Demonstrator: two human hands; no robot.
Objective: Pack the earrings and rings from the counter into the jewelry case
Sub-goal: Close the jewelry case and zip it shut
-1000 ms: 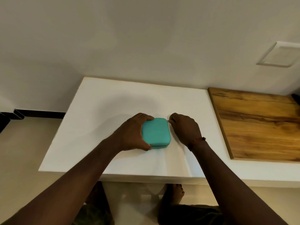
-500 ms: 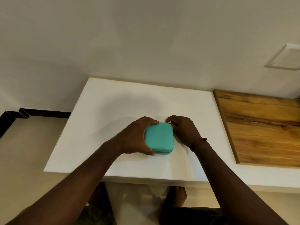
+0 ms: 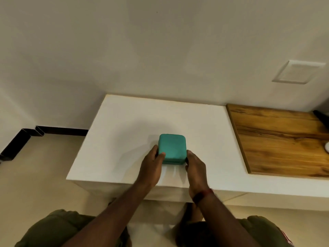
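Grip has moved to the near edge of the shut teal jewelry case at frame centre on the white counter, left hand pinching its near-left corner, right hand curled on the near-right; with no loose jewelry visible, packing seems finished.

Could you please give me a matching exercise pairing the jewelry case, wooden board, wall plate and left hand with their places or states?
1 jewelry case
2 wooden board
3 wall plate
4 left hand

a white, high up at right
b closed, on the white counter
c grips the case's left side
d brown, right of the case

Pairs: 1-b, 2-d, 3-a, 4-c
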